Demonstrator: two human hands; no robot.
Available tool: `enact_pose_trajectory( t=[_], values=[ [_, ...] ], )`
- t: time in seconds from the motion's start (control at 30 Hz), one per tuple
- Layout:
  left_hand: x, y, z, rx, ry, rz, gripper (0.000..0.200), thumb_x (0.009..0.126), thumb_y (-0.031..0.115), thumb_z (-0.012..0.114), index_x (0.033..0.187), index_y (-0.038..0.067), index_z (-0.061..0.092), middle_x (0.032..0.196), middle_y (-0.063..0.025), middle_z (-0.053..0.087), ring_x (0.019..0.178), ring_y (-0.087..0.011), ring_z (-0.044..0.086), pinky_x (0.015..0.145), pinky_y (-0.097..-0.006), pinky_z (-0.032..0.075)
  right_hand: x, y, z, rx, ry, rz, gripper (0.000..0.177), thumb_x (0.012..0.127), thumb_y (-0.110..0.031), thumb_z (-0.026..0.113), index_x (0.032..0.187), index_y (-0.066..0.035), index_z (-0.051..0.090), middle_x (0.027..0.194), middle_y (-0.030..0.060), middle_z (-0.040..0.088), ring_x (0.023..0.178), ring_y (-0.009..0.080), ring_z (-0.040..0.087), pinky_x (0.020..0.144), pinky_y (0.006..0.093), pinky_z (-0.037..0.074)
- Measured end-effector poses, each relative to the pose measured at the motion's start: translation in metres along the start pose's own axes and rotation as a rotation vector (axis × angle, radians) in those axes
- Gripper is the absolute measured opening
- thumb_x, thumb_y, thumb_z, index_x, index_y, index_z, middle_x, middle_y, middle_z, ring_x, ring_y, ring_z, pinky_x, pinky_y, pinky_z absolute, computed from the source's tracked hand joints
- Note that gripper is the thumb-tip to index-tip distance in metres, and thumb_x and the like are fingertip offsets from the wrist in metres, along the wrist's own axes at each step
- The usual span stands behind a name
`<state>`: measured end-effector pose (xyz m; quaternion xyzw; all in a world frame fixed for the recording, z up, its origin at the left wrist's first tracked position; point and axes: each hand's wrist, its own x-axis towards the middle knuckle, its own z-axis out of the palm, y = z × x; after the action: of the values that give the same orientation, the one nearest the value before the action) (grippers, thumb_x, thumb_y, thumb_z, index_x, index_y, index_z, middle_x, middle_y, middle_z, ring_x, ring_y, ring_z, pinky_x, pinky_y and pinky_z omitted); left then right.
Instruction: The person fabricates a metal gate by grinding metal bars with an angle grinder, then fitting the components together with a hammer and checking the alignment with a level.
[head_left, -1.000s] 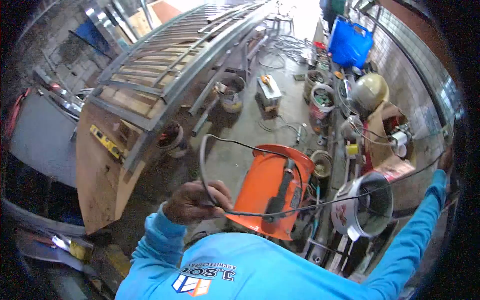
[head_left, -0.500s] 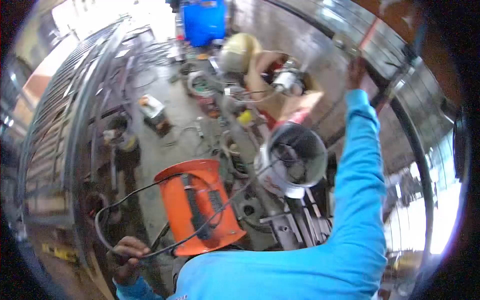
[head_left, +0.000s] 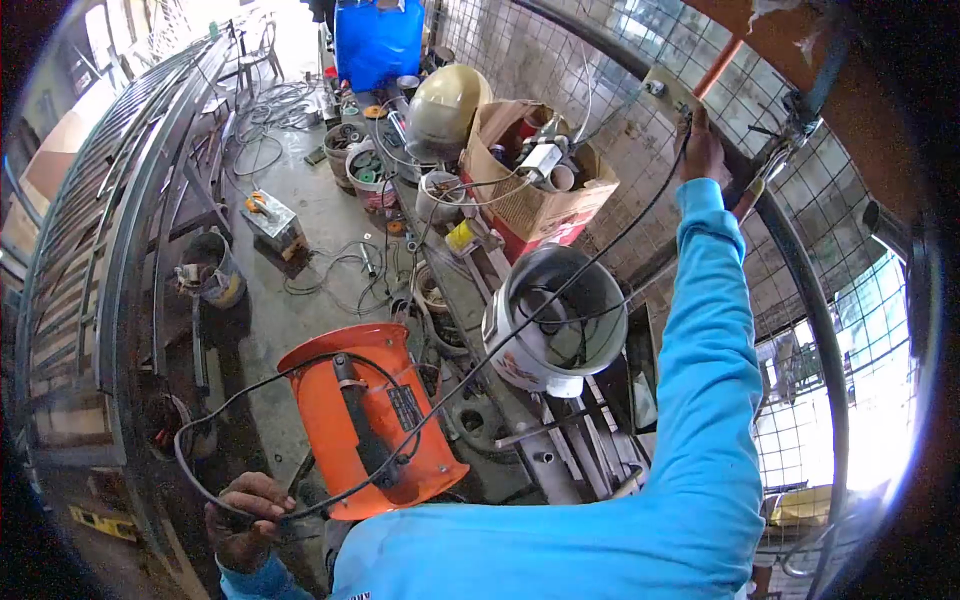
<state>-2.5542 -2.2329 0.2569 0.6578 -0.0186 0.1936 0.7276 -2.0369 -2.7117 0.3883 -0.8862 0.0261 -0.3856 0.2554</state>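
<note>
My left hand [head_left: 248,515], low at the left, has its fingers closed around a black power cord [head_left: 345,492]. The cord loops from an orange drum-shaped blower [head_left: 330,440] with a black handle, then stretches diagonally up across a white bucket [head_left: 520,350] to my right hand [head_left: 703,150]. That arm reaches high to the right, and its fingers are closed on the cord's end; any plug there is hidden by the hand. Just beyond the fingertips, a pale outlet box [head_left: 657,86] is fixed near a dark metal bar. The blower rests tilted close in front of my body.
A cardboard box [head_left: 560,205] of tools, a cream helmet-like shell [head_left: 447,112] and small buckets line the right wall. Stacked metal grilles [head_left: 130,200] stand at left. Loose cables [head_left: 262,125] and a metal box [head_left: 275,228] lie on the floor. Wire mesh [head_left: 620,60] covers the wall.
The view has steadied and shifted slightly, so the blower and buckets sit further left. My right hand remains raised by the outlet box, and my left hand still grips the cord.
</note>
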Motion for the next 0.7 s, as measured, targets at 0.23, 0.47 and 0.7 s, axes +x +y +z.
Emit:
enact_pose_trajectory(
  t=[0.23,0.47,0.7],
  values=[
    [0.004,-0.007,0.003,-0.017,-0.033,-0.007,0.020,0.078,0.018,0.073,0.080,0.000,0.066,0.080,-0.0164,0.064,0.075,-0.0252,0.064,0.067,-0.0370,0.051,0.025,0.029,0.015,-0.012,-0.089,-0.147,0.060,0.094,-0.053,0.033,0.114,-0.002,0.058,0.106,0.0226,0.060,0.096,0.0374,0.056,0.083,0.0446,0.041],
    [0.001,0.015,-0.006,0.097,-0.183,-0.153,0.018,0.082,0.012,0.070,0.094,0.000,0.065,0.092,-0.0099,0.062,0.088,-0.0206,0.059,0.079,-0.0349,0.046,0.193,0.202,0.135,-0.526,0.258,-0.968,0.044,0.092,-0.035,0.055,0.125,-0.006,0.056,0.108,0.0136,0.063,0.094,0.0274,0.058,0.085,0.0366,0.046],
    [-0.036,0.016,-0.027,0.005,0.039,-0.350,0.019,0.089,0.016,0.064,0.100,0.001,0.063,0.092,-0.0055,0.061,0.087,-0.0133,0.057,0.077,-0.0297,0.047,0.090,0.015,0.065,-0.589,-0.202,-0.124,0.044,0.099,-0.033,0.033,0.129,-0.005,0.050,0.128,0.0185,0.053,0.117,0.0308,0.052,0.093,0.0373,0.044]
  ],
)
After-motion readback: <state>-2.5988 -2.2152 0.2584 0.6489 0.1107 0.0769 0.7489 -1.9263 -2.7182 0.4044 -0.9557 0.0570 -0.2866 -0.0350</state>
